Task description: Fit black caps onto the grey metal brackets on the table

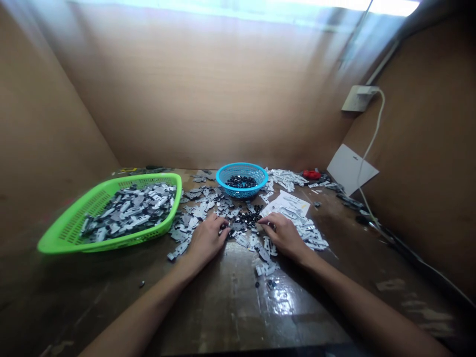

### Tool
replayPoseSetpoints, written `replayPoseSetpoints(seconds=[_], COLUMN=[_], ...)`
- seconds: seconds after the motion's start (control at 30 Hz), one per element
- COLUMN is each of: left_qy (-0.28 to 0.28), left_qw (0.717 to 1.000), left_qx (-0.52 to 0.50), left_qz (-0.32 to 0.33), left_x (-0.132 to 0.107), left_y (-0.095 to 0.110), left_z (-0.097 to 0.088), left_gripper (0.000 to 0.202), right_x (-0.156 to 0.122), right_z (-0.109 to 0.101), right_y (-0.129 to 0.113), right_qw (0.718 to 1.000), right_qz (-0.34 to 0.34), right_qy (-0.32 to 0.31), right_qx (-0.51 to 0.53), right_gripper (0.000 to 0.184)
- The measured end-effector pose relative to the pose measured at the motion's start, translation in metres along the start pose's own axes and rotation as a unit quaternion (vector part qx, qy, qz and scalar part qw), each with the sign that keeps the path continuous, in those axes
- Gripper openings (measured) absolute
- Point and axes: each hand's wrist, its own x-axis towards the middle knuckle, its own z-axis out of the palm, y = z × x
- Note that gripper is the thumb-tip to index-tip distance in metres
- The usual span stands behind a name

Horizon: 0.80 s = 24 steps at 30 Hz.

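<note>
Nearest to me is the dark, shiny table (223,307), with a few stray bits on it, and my two bare forearms reach forward over it. My left hand (206,240) lies palm down with its fingers curled onto the scatter of grey pieces (193,213). My right hand (284,235) lies the same way just across from it, fingertips pointing inward. Both sets of fingertips meet the edge of a small heap of black bits (251,217) lying between my hands. I cannot tell whether either hand is pinching anything or only resting there.

Just past my right hand a sheet of paper (286,201) lies under more grey pieces. To the left stands a green basket (67,230) heaped with the same grey pieces. Straight ahead, beyond the heap, is a blue basket (241,191) holding black bits. Farther right lies a red thing (311,174), too blurred to make out. A white card (351,168) leans against the side wall, and above it a cord (372,144) hangs from a socket (359,97).
</note>
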Motion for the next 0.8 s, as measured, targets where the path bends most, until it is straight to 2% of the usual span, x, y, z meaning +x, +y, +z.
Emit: replayPoseSetpoints(seconds=[0.13, 0.2, 0.27, 0.33, 0.43, 0.5, 0.63, 0.8], left_qy=[0.003, 0.007, -0.018, -0.080, -0.165, -0.187, -0.217, -0.260], left_qw=[0.999, 0.994, 0.976, 0.928, 0.836, 0.807, 0.794, 0.798], left_qx=[-0.040, -0.108, -0.213, -0.345, -0.489, -0.520, -0.520, -0.483], left_qz=[0.014, -0.003, -0.051, -0.119, -0.189, -0.207, -0.227, -0.248], left_x=[-0.001, 0.000, -0.001, -0.002, -0.005, -0.008, -0.010, -0.010], left_y=[0.002, 0.004, 0.008, 0.012, 0.016, 0.017, 0.015, 0.013], left_z=[-0.007, -0.012, -0.014, -0.014, -0.008, -0.004, 0.002, 0.001], left_gripper=[0.015, 0.015, 0.019, 0.024, 0.027, 0.028, 0.029, 0.033], right_x=[0.003, 0.004, 0.005, 0.006, 0.005, 0.004, 0.001, 0.003], right_z=[-0.003, -0.005, -0.006, -0.005, -0.003, -0.002, 0.001, 0.001], right_y=[0.012, 0.015, 0.014, 0.010, 0.003, 0.000, 0.001, 0.004], right_qw=[0.996, 0.996, 0.996, 0.996, 0.996, 0.997, 0.995, 0.997], right_qz=[-0.004, -0.006, -0.018, -0.039, -0.048, -0.037, -0.020, -0.016], right_qy=[-0.024, -0.030, -0.038, -0.053, -0.059, -0.060, -0.074, -0.063], right_qx=[-0.083, -0.088, -0.072, -0.052, -0.039, -0.042, -0.061, -0.030], right_gripper=[0.018, 0.020, 0.020, 0.020, 0.020, 0.019, 0.016, 0.008])
